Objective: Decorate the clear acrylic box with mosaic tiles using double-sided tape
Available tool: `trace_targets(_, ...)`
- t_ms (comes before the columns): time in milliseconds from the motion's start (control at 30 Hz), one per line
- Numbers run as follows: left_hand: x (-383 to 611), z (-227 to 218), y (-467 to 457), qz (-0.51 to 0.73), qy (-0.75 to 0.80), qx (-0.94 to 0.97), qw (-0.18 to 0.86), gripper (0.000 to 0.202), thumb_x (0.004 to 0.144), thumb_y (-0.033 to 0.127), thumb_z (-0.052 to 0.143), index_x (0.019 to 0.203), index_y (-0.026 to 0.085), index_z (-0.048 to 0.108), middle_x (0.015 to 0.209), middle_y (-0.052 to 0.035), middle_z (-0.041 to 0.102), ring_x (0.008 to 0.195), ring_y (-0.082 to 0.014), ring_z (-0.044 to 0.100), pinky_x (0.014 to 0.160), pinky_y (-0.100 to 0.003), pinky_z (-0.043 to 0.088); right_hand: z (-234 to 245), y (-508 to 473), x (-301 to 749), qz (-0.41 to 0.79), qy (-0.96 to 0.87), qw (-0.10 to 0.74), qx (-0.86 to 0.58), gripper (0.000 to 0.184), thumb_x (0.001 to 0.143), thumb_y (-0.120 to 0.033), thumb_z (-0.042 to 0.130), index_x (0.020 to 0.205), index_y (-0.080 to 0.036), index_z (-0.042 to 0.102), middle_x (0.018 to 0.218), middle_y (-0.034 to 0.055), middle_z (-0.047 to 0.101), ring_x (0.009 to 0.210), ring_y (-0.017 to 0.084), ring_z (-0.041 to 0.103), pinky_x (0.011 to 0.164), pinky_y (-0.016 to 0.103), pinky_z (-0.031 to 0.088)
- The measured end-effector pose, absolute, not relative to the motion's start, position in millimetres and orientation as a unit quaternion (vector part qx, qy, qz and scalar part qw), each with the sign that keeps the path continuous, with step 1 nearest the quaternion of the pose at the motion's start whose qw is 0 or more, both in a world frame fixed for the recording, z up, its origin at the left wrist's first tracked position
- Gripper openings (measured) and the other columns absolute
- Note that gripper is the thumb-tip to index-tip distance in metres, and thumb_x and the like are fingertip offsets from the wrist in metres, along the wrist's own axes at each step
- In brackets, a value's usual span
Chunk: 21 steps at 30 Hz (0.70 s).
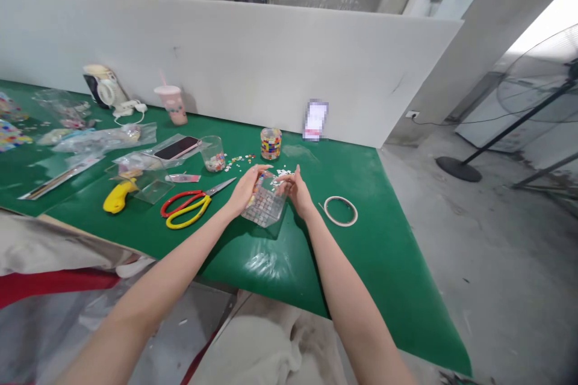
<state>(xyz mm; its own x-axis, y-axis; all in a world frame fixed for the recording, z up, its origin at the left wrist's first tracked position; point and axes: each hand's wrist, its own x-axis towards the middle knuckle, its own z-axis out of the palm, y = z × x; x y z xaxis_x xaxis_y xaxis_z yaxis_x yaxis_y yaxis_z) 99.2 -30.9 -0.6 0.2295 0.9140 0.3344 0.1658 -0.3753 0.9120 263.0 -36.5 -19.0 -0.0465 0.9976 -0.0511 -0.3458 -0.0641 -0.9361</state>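
A clear box [263, 207] with small mosaic tiles on its sides is tilted just above the green table, near its front. My left hand [246, 188] is wrapped around the box's left side, with the thumb along the upper edge. At the opposite edge, the bent fingers of my right hand [296, 192] grip the box; whether a tile is also between them is too small to tell. White tiles [283, 173] lie loose just behind the hands. Farther back stands a round jar [271, 144] covered in multicoloured tiles.
Scissors [187, 207] with red and yellow handles lie left of my hands, near a yellow tool [119, 195]. A clear cup [213, 154] holds tiles. A tape roll [340, 211] lies right. A phone [315, 120] leans on the white partition [235, 60]. A pink tumbler [172, 105] stands back left.
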Motion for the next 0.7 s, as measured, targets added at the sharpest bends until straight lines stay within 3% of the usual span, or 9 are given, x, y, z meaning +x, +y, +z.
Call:
trace_targets(200, 92.5, -9.1, -15.4, 0.520, 0.412, 0.563, 0.493, 0.059, 0.088, 0.067, 0.039, 0.090, 0.016, 0.069, 0.075, -0.0045, 0.069, 0.073, -0.0191, 0.065, 0.070, -0.031, 0.050, -29.2, -39.3, 231.1, 0.503, -0.424, 0.610, -0.441, 0.063, 0.086, -0.074, 0.033, 0.068, -0.024, 0.068, 0.052, -0.0030, 0.044, 0.060, 0.017, 0.052, 0.075, 0.033, 0.046)
trace_targets(367, 98.3, -6.2, -21.1, 0.527, 0.408, 0.514, 0.540, 0.050, 0.081, 0.064, 0.055, 0.083, 0.017, 0.070, 0.072, -0.0048, 0.071, 0.071, -0.0196, 0.066, 0.069, -0.031, 0.050, -26.9, -50.4, 215.4, 0.446, -0.429, 0.645, -0.448, 0.049, 0.093, -0.062, 0.038, 0.080, -0.021, 0.062, 0.068, -0.0009, 0.053, 0.069, 0.017, 0.053, 0.081, 0.036, 0.044)
trace_targets(500, 106.7, -0.2, -30.3, 0.541, 0.399, 0.490, 0.556, 0.051, 0.085, 0.064, 0.047, 0.083, 0.018, 0.069, 0.073, -0.0044, 0.071, 0.075, -0.0214, 0.067, 0.073, -0.033, 0.051, -18.6, -53.1, 213.6, 0.418, -0.427, 0.675, -0.433, 0.049, 0.095, -0.060, 0.026, 0.082, -0.025, 0.058, 0.076, 0.0018, 0.054, 0.077, 0.019, 0.053, 0.087, 0.036, 0.044)
trace_targets(700, 123.7, 6.9, -38.1, 0.563, 0.378, 0.491, 0.547, 0.044, 0.088, 0.057, 0.045, 0.087, 0.019, 0.066, 0.075, -0.0030, 0.069, 0.080, -0.0213, 0.066, 0.077, -0.034, 0.051, -13.7, -51.9, 227.0, 0.407, -0.431, 0.696, -0.406, 0.041, 0.093, -0.058, 0.031, 0.089, -0.026, 0.056, 0.075, 0.0008, 0.052, 0.075, 0.020, 0.054, 0.082, 0.036, 0.046)
